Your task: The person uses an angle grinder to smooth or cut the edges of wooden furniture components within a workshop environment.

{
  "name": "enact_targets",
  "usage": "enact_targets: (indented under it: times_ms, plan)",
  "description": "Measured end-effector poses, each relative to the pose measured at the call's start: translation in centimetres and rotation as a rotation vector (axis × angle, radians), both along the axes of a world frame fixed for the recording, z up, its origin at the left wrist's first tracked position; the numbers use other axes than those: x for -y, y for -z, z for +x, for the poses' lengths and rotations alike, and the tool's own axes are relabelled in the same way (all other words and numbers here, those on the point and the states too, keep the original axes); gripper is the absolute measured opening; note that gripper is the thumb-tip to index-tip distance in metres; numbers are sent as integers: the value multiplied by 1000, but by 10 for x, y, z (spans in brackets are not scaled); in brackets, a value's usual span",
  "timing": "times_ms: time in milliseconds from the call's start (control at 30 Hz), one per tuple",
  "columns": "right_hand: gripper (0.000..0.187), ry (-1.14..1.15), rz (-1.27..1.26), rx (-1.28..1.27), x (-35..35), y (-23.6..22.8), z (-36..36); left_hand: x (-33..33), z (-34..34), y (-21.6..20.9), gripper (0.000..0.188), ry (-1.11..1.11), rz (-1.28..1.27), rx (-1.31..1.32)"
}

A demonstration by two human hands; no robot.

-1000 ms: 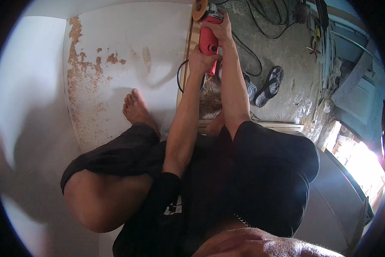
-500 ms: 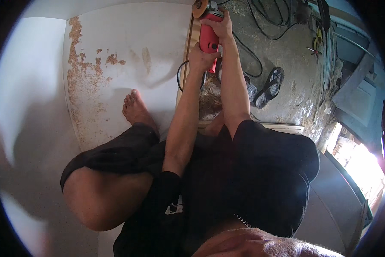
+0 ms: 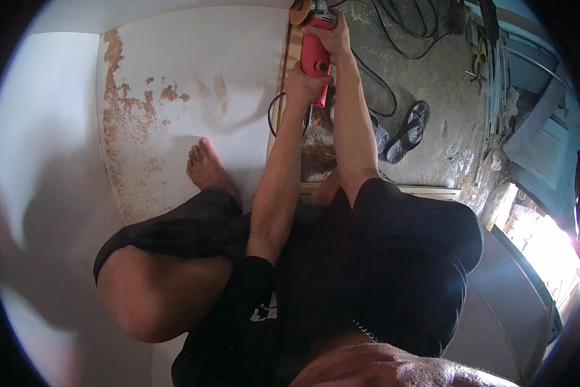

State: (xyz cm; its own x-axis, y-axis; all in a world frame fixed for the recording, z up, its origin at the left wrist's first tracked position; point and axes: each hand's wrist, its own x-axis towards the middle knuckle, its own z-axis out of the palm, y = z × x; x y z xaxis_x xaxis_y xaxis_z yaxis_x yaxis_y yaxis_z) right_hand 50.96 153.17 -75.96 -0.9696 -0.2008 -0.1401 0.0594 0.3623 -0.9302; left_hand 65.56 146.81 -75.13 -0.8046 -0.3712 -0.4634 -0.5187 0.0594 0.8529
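Your left hand point(image 3: 304, 87) is closed around the rear of a red angle grinder point(image 3: 314, 55), its thumb laid across the casing toward the right; its fingers are mostly hidden beneath. Your right hand point(image 3: 334, 40) is wrapped around the front of the body, just behind the silver gear head point(image 3: 326, 17), with the thumb over the top. Neither palm shows, and how tightly each grips you cannot tell from here.

The grinder is at the top centre of the view, pointing away from you, with its tan disc point(image 3: 300, 11) at the far end, cut by the upper edge. The disc sits over or near the far end of a pale wooden strip point(image 3: 294, 48); whether they touch is unclear. A black cord point(image 3: 270, 116) loops out left of your left wrist.

To the left of the strip lies a white panel point(image 3: 193, 51), with brown patches point(image 3: 114, 71) along its left side and your bare left foot point(image 3: 206, 166) resting on it. Between your forearms shows a brown, crumbly patch point(image 3: 317, 145).

To the right, on the concrete floor point(image 3: 441, 97), a dark patterned flip-flop point(image 3: 408, 132) lies near your right forearm, with black cables point(image 3: 425, 26) coiled farther off. Beyond, toward the right, is a yellow-handled hand tool point(image 3: 479, 58). Another pale wooden strip point(image 3: 425, 191) runs beside your right knee.
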Motion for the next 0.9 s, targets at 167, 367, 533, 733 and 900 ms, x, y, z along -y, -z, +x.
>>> enact_targets:
  times_ms: [167,367,533,733,900]
  plan:
    - [96,8,-65,30,-5,11,-6,0,-3,-2,77,17,-3,24]
    - [98,13,-102,87,1,-3,-1,3,-5,-3,76,9,13,23]
    - [99,22,-102,100,6,-10,-3,8,-10,-3,78,21,30,16]
    - [99,28,-72,79,-2,-5,-7,3,-12,-6,79,23,58,12]
    - [99,7,-99,106,4,-9,-8,6,-13,5,80,18,53,0]
